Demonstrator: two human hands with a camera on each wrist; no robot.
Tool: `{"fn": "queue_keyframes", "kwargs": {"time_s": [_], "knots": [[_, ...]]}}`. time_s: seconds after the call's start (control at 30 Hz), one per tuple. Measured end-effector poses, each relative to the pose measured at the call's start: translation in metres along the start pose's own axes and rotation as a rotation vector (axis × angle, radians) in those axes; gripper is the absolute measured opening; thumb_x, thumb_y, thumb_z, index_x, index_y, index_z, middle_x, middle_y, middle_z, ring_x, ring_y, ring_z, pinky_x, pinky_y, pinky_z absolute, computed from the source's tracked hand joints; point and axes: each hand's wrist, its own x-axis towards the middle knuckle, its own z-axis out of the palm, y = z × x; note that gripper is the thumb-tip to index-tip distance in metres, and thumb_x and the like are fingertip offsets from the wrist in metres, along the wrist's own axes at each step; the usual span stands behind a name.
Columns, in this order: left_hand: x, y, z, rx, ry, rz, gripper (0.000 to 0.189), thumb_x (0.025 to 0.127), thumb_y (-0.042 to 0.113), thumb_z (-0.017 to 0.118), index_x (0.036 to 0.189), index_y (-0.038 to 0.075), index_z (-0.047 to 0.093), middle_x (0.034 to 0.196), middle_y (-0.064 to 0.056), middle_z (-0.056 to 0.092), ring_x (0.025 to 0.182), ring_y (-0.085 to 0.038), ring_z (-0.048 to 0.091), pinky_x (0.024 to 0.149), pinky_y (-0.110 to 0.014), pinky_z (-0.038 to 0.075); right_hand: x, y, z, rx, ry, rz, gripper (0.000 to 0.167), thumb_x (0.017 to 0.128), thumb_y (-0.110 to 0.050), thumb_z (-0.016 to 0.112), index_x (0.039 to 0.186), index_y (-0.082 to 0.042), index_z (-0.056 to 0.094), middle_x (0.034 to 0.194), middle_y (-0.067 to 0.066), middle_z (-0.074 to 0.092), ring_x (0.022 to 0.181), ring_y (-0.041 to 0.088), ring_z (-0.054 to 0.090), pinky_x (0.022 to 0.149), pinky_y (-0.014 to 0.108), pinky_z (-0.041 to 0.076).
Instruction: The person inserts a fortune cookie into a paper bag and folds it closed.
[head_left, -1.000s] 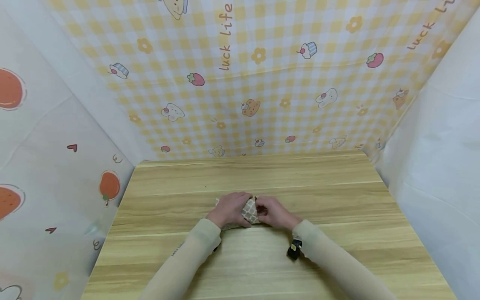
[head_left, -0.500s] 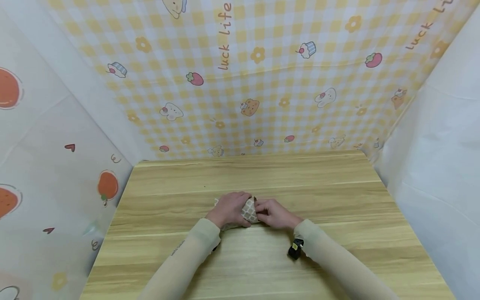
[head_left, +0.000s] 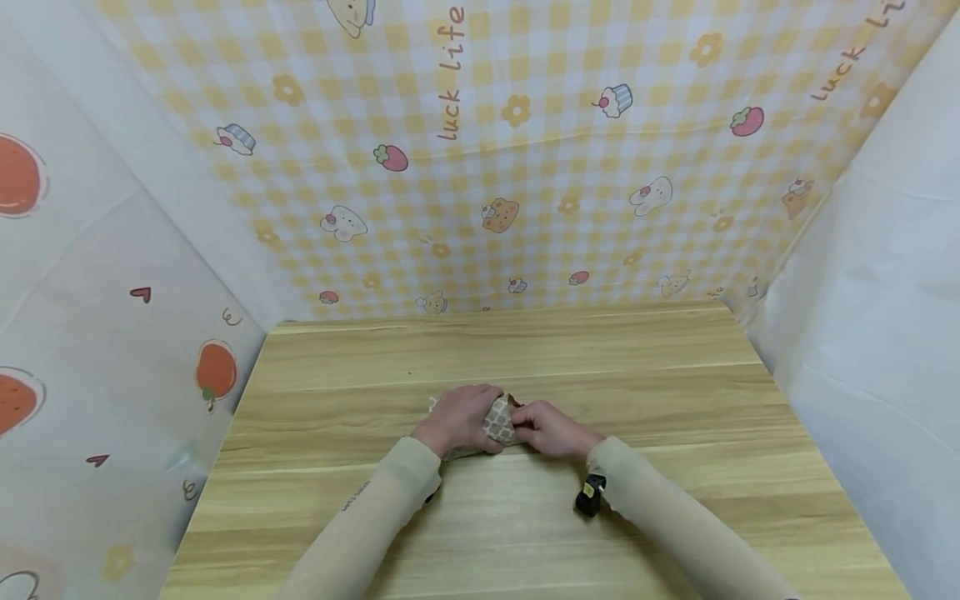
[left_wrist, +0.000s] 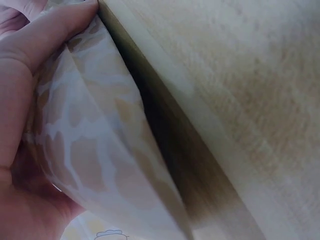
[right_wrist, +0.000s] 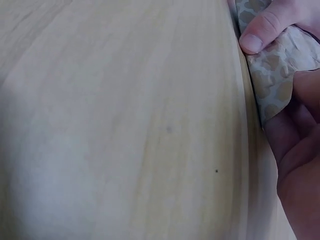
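Note:
A beige-brown paper packet (head_left: 498, 422) with a white lattice pattern lies on the wooden table. My left hand (head_left: 459, 417) grips it from above, thumb along the near side and fingers over the far side. In the left wrist view the packet's creased paper (left_wrist: 95, 150) bulges under the palm. At the packet's right end my right hand (head_left: 553, 429) holds the paper edge with curled fingers. The right wrist view has the loose paper edge (right_wrist: 275, 80) between that hand's fingers and thumb. A small dark brown bit shows at this end. The packet's contents are hidden.
The wood-grain table (head_left: 600, 350) spreads around both hands. A yellow checked cloth (head_left: 517, 167) hangs behind it, with white sheets (head_left: 862, 333) on either side. A small black device (head_left: 589, 497) is strapped at the right wrist.
My right hand has shifted slightly and its fingers have drawn closer together at the packet's end, where the dark brown bit shows a little more. The left hand keeps its grip.

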Motion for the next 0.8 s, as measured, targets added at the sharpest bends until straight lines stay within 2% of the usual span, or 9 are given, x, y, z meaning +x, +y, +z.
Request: {"fn": "queue_keyframes", "kwargs": {"time_s": [0.03, 0.1, 0.17, 0.23, 0.3, 0.57, 0.8], "knots": [[0.0, -0.0001, 0.0001, 0.002, 0.0, 0.0, 0.085, 0.072, 0.051, 0.093, 0.14, 0.014, 0.059, 0.133, -0.002, 0.069, 0.117, -0.023, 0.067, 0.095, -0.043, 0.057, 0.0001, -0.0001, -0.0002, -0.009, -0.006, -0.005, 0.02, 0.099, 0.004, 0.063, 0.095, -0.01, 0.077, 0.099, -0.003, 0.073, 0.094, 0.005, 0.06, 0.086, 0.023, 0.052], [0.0002, -0.0002, 0.0004, 0.006, -0.002, 0.0, 0.086, 0.072, 0.052, 0.093, 0.141, 0.013, 0.059, 0.134, -0.002, 0.068, 0.117, -0.024, 0.067, 0.096, -0.043, 0.057, 0.0005, 0.0003, -0.0008, -0.035, -0.014, -0.024, 0.024, 0.099, 0.006, 0.06, 0.096, -0.01, 0.077, 0.103, -0.002, 0.074, 0.101, 0.006, 0.062, 0.092, 0.025, 0.052], [0.0002, 0.0, 0.0005, 0.012, -0.005, 0.0, 0.086, 0.072, 0.052, 0.093, 0.141, 0.013, 0.059, 0.134, -0.002, 0.068, 0.117, -0.024, 0.067, 0.096, -0.043, 0.057, 0.0008, 0.0013, -0.0013, -0.051, -0.03, -0.039, 0.028, 0.099, 0.008, 0.058, 0.097, -0.011, 0.078, 0.114, 0.001, 0.075, 0.112, 0.011, 0.065, 0.102, 0.03, 0.052], [0.0001, 0.0003, 0.0007, 0.017, -0.009, 0.0, 0.086, 0.072, 0.053, 0.093, 0.141, 0.013, 0.059, 0.135, -0.002, 0.068, 0.118, -0.023, 0.066, 0.096, -0.043, 0.057, 0.0012, 0.0026, -0.0016, -0.053, -0.046, -0.046, 0.034, 0.099, 0.01, 0.055, 0.101, -0.012, 0.08, 0.13, 0.004, 0.072, 0.129, 0.019, 0.061, 0.114, 0.039, 0.046], [0.0001, 0.0007, 0.0008, 0.022, -0.012, -0.001, 0.087, 0.072, 0.053, 0.093, 0.141, 0.013, 0.059, 0.135, -0.002, 0.067, 0.118, -0.024, 0.066, 0.096, -0.043, 0.057, 0.0019, 0.0038, -0.0019, -0.042, -0.068, -0.046, 0.037, 0.098, 0.012, 0.053, 0.104, -0.012, 0.08, 0.139, 0.007, 0.067, 0.137, 0.025, 0.057, 0.118, 0.044, 0.041], [0.0001, 0.0024, 0.0007, 0.022, -0.017, -0.004, 0.085, 0.072, 0.053, 0.093, 0.141, 0.015, 0.059, 0.134, -0.001, 0.067, 0.117, -0.022, 0.066, 0.096, -0.043, 0.056, 0.0037, 0.0056, -0.0019, -0.026, -0.099, -0.047, 0.04, 0.097, 0.012, 0.05, 0.106, -0.012, 0.08, 0.138, 0.008, 0.063, 0.136, 0.026, 0.055, 0.117, 0.044, 0.042], [0.0008, 0.0015, 0.0005, 0.025, 0.001, 0.001, 0.085, 0.071, 0.052, 0.094, 0.14, 0.015, 0.06, 0.132, -0.001, 0.068, 0.115, -0.022, 0.067, 0.094, -0.043, 0.057, 0.0047, 0.0064, -0.0035, -0.025, -0.127, -0.041, 0.039, 0.098, 0.01, 0.05, 0.109, -0.014, 0.08, 0.148, 0.008, 0.061, 0.144, 0.029, 0.05, 0.124, 0.05, 0.032]]}}
